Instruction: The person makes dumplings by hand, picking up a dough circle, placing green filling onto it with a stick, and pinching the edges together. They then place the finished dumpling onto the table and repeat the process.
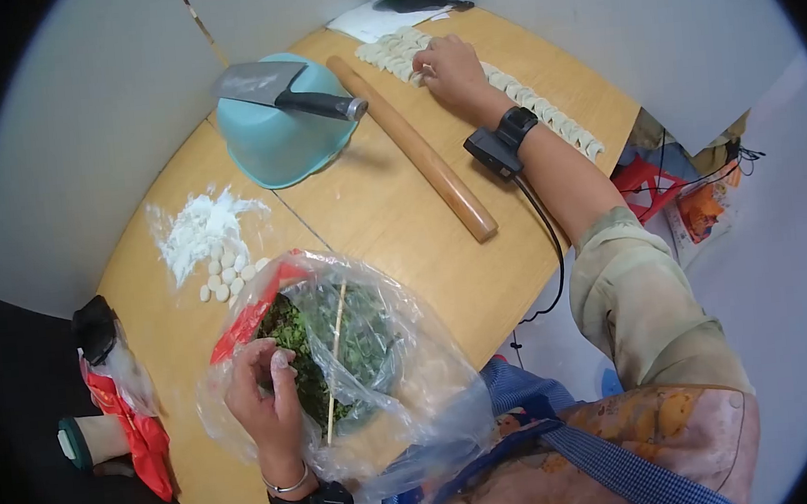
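Note:
My left hand [265, 391] is over the left side of a clear plastic bag [431, 363] of chopped greens [357, 327]; its fingers are curled and close together, and what they hold, if anything, is hidden. A thin stick [338, 361] lies across the greens. At the far side of the table my right hand [451, 68] reaches down to the rows of folded dumplings [544, 108], its fingertips bent together at one of them. Whether it grips that dumpling is too small to tell.
A cleaver [262, 83] rests on an upturned blue bowl [286, 143]. Beside it lies a rolling pin [414, 147]. White flour [198, 232] and several dough pieces [223, 276] are at the left. A cup [101, 439] and red bag [144, 443] stand near the left edge.

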A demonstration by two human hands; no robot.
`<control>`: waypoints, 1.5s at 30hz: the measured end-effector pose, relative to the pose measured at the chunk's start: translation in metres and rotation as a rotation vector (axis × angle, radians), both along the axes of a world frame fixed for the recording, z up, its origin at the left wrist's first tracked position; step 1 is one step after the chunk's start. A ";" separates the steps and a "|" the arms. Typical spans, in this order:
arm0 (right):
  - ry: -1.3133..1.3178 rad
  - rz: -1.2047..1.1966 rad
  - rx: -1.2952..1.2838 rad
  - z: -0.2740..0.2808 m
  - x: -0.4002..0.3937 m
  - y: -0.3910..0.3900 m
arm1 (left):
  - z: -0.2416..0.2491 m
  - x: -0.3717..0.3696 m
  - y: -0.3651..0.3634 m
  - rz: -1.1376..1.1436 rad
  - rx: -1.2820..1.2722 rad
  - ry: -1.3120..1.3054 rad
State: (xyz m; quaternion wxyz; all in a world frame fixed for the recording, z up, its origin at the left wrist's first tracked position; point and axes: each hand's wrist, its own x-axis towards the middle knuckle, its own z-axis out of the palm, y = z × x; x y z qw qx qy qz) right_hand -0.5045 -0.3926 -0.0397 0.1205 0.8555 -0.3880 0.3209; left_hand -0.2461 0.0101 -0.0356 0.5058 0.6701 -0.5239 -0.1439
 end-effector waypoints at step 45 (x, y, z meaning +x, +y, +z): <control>-0.062 -0.028 -0.109 -0.014 0.003 -0.009 | 0.003 -0.001 0.001 -0.048 0.033 -0.166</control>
